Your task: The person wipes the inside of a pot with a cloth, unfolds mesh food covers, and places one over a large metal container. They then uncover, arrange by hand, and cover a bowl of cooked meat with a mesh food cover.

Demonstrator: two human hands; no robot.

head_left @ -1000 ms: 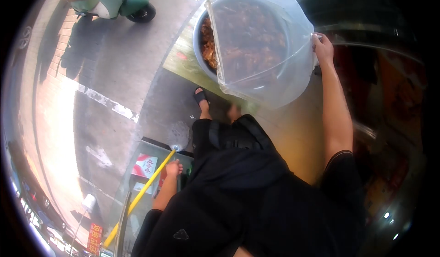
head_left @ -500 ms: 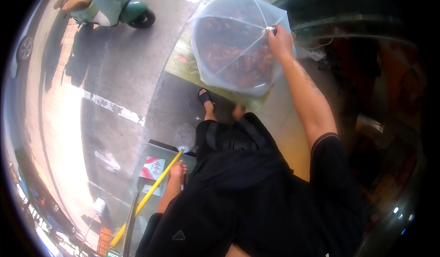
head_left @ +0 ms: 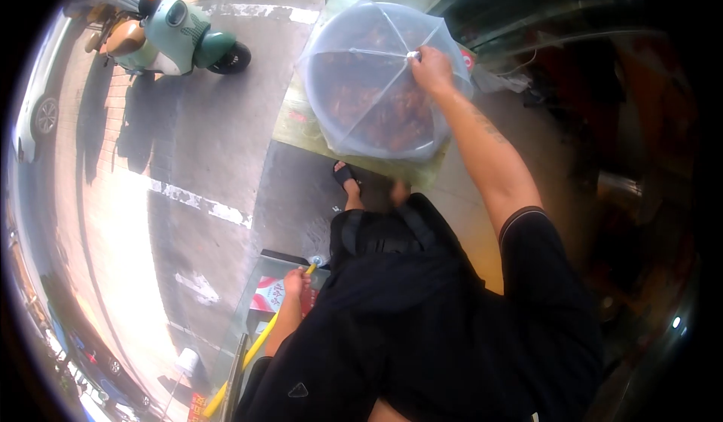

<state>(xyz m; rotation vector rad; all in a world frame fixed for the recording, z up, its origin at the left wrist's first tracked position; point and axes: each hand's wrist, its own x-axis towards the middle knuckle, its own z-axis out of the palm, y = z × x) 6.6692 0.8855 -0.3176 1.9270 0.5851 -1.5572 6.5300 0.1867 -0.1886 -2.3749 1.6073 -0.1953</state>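
A white mesh umbrella food cover point(head_left: 343, 83) spreads over a round mass of reddish-brown food whose kind I cannot make out through the mesh. Its ribs meet at a small white top piece, and my right hand point(head_left: 434, 70) pinches it there. The cover stands on a pale greenish-yellow table point(head_left: 290, 113). Down at my left side, my left hand point(head_left: 297, 280) hangs with its fingers loosely curled and nothing seen in them. It overlaps a yellow pole point(head_left: 260, 341) and a pink-and-white box point(head_left: 266, 294) below it.
A green-and-white scooter point(head_left: 169, 38) is parked on the pavement at the upper left. Near my left arm is a glass-like counter edge point(head_left: 242, 301). A white car point(head_left: 38, 106) stands at the far left. Dark shop fittings fill the right side.
The food cover and my right hand on its top have shifted left and slightly down in view. My left hand now overlaps the pole and box more. The whole view has shifted too.
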